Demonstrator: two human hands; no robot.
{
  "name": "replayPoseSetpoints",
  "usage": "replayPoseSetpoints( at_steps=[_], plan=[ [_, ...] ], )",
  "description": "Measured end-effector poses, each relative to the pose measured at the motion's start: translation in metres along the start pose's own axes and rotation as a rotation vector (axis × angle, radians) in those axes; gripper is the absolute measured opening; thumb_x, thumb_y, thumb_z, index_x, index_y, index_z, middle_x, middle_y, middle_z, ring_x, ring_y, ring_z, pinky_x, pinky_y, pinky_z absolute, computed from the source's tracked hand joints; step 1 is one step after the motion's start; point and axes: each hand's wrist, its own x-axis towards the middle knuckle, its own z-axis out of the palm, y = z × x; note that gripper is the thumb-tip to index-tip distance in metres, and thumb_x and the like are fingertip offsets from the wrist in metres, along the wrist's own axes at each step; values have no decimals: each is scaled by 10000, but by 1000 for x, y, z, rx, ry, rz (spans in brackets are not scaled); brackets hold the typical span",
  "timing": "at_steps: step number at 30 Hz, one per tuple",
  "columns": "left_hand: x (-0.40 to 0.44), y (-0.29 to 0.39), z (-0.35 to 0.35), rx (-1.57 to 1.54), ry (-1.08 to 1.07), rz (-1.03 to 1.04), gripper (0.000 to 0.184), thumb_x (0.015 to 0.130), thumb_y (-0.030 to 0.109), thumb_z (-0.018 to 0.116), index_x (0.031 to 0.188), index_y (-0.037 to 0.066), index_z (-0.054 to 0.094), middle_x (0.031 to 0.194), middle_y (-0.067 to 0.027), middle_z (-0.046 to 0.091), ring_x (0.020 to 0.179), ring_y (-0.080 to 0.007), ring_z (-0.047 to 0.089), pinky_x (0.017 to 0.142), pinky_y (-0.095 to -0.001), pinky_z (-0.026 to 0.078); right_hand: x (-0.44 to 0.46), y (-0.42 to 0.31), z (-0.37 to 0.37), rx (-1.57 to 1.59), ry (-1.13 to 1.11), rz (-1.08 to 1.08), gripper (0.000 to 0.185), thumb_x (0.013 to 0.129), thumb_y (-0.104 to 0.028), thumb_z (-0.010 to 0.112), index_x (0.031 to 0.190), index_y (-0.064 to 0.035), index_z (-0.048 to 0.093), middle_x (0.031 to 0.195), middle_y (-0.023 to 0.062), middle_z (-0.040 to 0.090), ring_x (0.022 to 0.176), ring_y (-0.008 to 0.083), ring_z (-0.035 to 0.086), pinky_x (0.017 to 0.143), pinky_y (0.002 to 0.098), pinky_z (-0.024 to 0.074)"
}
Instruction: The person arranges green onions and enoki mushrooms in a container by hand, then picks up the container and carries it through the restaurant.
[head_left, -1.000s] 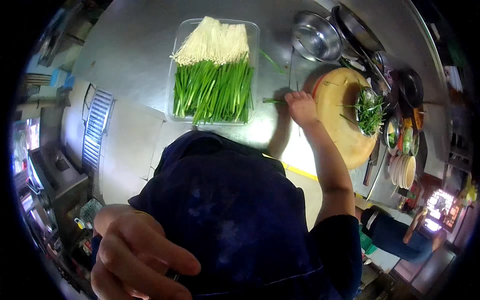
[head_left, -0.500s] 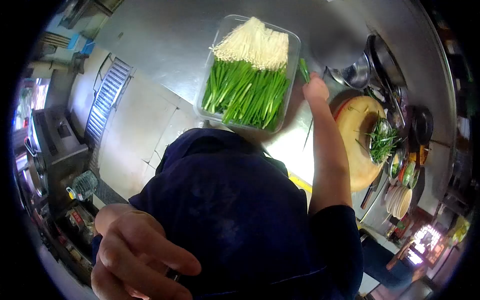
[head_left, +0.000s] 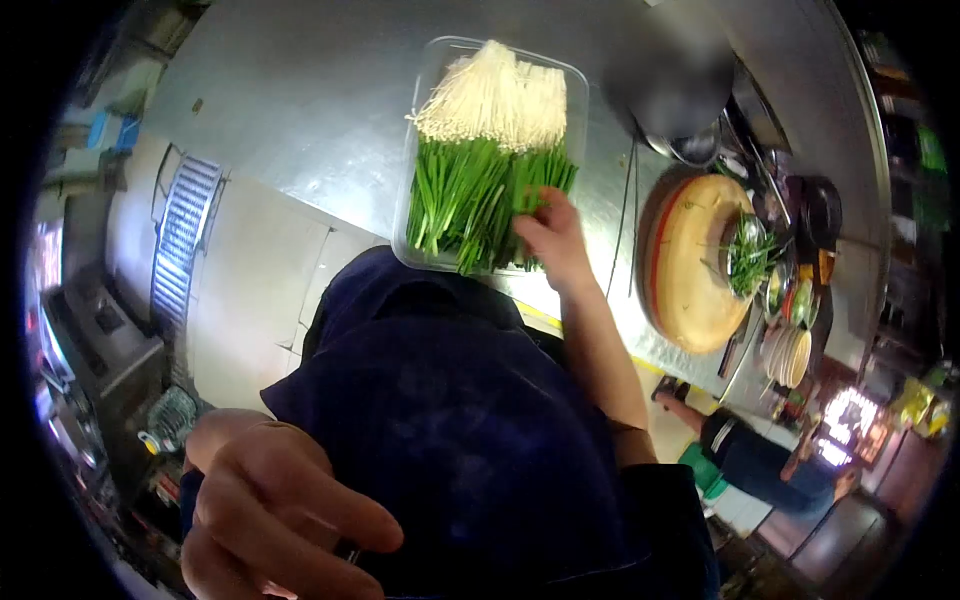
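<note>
A clear plastic container (head_left: 401,215) holds white enoki mushrooms (head_left: 495,98) at its far end and long green stems (head_left: 460,195) at its near end. Over the right part of these stems is my right hand (head_left: 555,240), its slightly blurred fingers bent and closed around some of them. My left hand (head_left: 285,510) is large and close to the camera at the lower left. Its fingers are curled, and a small dark, shiny bit shows between them; I cannot make out what it is.
Right of the container lies a round chopping board (head_left: 700,265) with a bowl of cut greens (head_left: 750,258). Metal bowls (head_left: 695,148), a dark pan (head_left: 820,210) and stacked bowls (head_left: 787,355) stand around it. Another person (head_left: 770,465) is at the lower right.
My right hand picked up green stems from the table beside the board, then moved left onto the stems in the container. My left hand stays curled. The view has shifted.
</note>
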Motion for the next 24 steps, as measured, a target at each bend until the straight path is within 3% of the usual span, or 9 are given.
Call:
replayPoseSetpoints(
  at_steps=[2, 5, 8, 10, 16, 18, 20, 22, 24],
  plan=[
    [6, 0, -10, -33, 4, -46, 343, 938, 278, 580, 1281, 277, 586, 1297, 168, 532, 1027, -202, 512, 790, -442, 504, 13, 32, 24, -140, 90, -100, 502, 785, -42, 678, 1249, 6, 494, 870, 76, 646, 674, 124, 588, 545, 258, 469],
    [18, -7, -40, -109, -143, -65, 348, 937, 277, 584, 1285, 266, 584, 1288, 174, 539, 1029, -198, 517, 809, -445, 503, -8, 2, 54, -524, 211, -132, 585, 777, -103, 721, 1303, -7, 483, 941, 145, 671, 722, 217, 648, 647, 334, 523],
    [32, -16, -63, -223, -223, -48, 353, 913, 282, 627, 1264, 264, 598, 1245, 82, 570, 1024, -252, 525, 818, -456, 504, -22, 11, 65, -768, 327, -330, 505, 753, -134, 762, 1224, -103, 581, 993, 114, 665, 745, 254, 654, 632, 374, 532],
    [29, -26, -67, -325, -113, -118, 266, 967, 387, 502, 1099, 234, 674, 1056, -32, 599, 926, -263, 563, 735, -369, 504, -34, 20, 66, -1031, 384, -571, 468, 730, -143, 775, 1172, -128, 623, 958, 94, 647, 776, 268, 644, 637, 382, 534],
    [40, -47, -104, -470, -117, -216, 308, 999, 384, 454, 1008, 218, 713, 958, -92, 608, 896, -291, 589, 698, -339, 501, -55, 47, 80, -1089, 199, -524, 364, 772, -152, 703, 1130, -124, 647, 927, 74, 612, 802, 275, 619, 653, 394, 533],
    [55, -51, -121, -490, -274, -282, 223, 961, 347, 530, 1075, 233, 683, 1018, -72, 601, 948, -304, 567, 748, -381, 497, -51, 47, 80, -1112, 155, -583, 363, 765, -111, 688, 1126, -121, 652, 939, 79, 623, 796, 276, 626, 655, 394, 539],
    [84, -55, -148, -495, -568, -347, 333, 885, 293, 671, 1213, 258, 624, 1140, -31, 585, 1054, -329, 522, 844, -465, 489, -47, 52, 73, -1051, 238, -572, 351, 749, -74, 708, 1095, -122, 668, 960, 87, 634, 800, 274, 639, 651, 377, 544],
    [64, -62, -134, -499, -297, -292, 212, 960, 331, 538, 1069, 227, 687, 1019, -73, 600, 948, -305, 566, 760, -386, 503, -42, 57, 64, -1008, 351, -562, 316, 739, -14, 696, 1041, -110, 690, 978, 107, 647, 813, 275, 653, 663, 361, 551],
    [62, -59, -133, -472, -216, -296, 199, 956, 327, 545, 1041, 224, 692, 982, -95, 596, 949, -328, 568, 772, -388, 496, -42, 51, 64, -987, 403, -535, 362, 725, 1, 679, 1068, -115, 680, 1000, 100, 641, 804, 277, 643, 649, 368, 544]
  ],
)
